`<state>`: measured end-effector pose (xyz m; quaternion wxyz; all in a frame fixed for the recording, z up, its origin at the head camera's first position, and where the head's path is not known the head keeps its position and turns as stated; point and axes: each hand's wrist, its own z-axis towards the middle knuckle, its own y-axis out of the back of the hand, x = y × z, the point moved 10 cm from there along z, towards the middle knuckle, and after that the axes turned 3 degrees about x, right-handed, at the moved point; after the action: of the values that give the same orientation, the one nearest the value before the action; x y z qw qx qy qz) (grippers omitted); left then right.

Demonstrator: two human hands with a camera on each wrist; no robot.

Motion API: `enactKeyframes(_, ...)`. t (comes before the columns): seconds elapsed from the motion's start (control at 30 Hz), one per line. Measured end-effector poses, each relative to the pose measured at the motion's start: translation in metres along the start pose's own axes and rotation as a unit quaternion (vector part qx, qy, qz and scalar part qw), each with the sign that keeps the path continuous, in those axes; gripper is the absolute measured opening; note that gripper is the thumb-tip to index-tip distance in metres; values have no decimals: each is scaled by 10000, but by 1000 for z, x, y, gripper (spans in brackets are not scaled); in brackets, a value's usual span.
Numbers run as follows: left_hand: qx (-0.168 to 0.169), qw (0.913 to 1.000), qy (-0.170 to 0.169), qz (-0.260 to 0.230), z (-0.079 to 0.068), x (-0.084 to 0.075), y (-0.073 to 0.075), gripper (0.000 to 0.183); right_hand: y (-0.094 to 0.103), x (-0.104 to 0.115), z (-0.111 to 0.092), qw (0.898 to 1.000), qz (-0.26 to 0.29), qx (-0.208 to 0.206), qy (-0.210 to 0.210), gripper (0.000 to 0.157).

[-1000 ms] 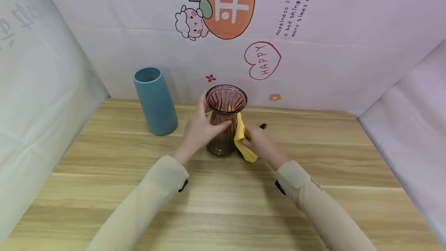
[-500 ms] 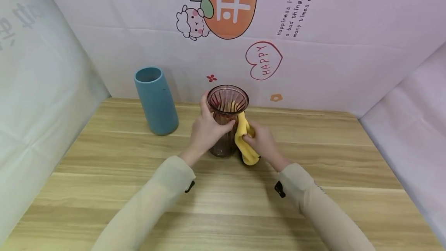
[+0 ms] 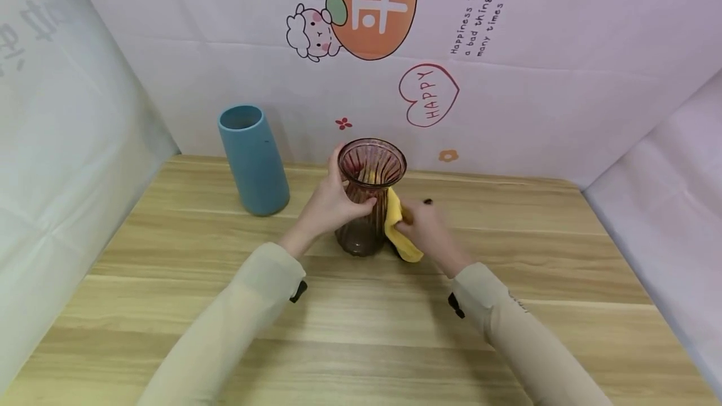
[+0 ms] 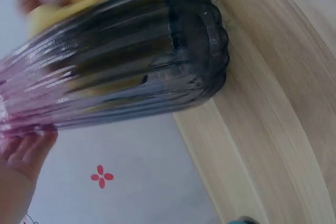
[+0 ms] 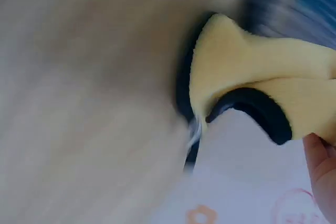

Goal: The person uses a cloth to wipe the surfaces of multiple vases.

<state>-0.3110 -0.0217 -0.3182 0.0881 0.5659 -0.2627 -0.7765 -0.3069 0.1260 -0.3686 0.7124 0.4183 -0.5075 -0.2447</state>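
Observation:
A ribbed glass vase (image 3: 361, 230), purple-pink at its flared rim and smoky grey lower down, stands on the table in the middle of the head view, leaning slightly. My left hand (image 3: 329, 205) grips it just below the rim, thumb in front and fingers behind on the left. Against the vase's right side my right hand (image 3: 425, 227) holds a folded yellow cloth (image 3: 395, 224). Dark edging on the cloth (image 5: 262, 66) shows in the right wrist view. The left wrist view looks along the vase's body (image 4: 142, 51), with the cloth partly seen through and behind it.
A tall blue vase (image 3: 256, 168) stands upright to the left, near the back. The wood-grain table (image 3: 361, 356) ends at a white printed cloth backdrop (image 3: 225, 67), and white cloth walls rise on both sides.
The glass vase has shifted slightly right and tilts a bit more. My right hand moves the cloth in small strokes along its side. My left hand keeps its grip, its wrist shifting slightly.

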Motion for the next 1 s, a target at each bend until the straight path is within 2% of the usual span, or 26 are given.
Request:
enactKeyframes(0.07,101,9999,24,-62,1,2,0,112,-18,-11,-3,9989,-34,424,-191,38)
enactKeyframes(0.13,164,9998,15,-116,0,3,-1,113,-29,-19,-6,9973,-7,669,-319,43)
enactKeyframes(0.23,73,9998,-86,-192,-2,4,-1,114,-32,-22,-9,9974,-42,627,-349,49)
enactKeyframes(0.4,-374,9985,-341,-183,-7,1,0,116,-17,-16,-9,9989,305,161,-321,48)
enactKeyframes(0.5,-527,9981,-321,30,-6,1,2,115,5,-5,-6,9966,709,-381,-192,45)
enactKeyframes(0.63,-284,9993,-136,-220,-1,3,3,108,42,16,-2,9841,1192,-1312,102,38)
enactKeyframes(0.73,-116,9983,-1,-575,-1,6,3,98,56,26,0,9783,1338,-1578,117,37)
enactKeyframes(0.8,-82,9981,-15,-611,-1,7,3,93,55,28,0,9812,1195,-1515,90,37)
enactKeyframes(0.9,13,9976,-96,-687,-1,7,3,88,41,25,0,9894,836,-1179,140,37)
enactKeyframes(1.0,171,9961,-175,-853,0,6,2,88,17,16,0,9970,483,-595,120,31)
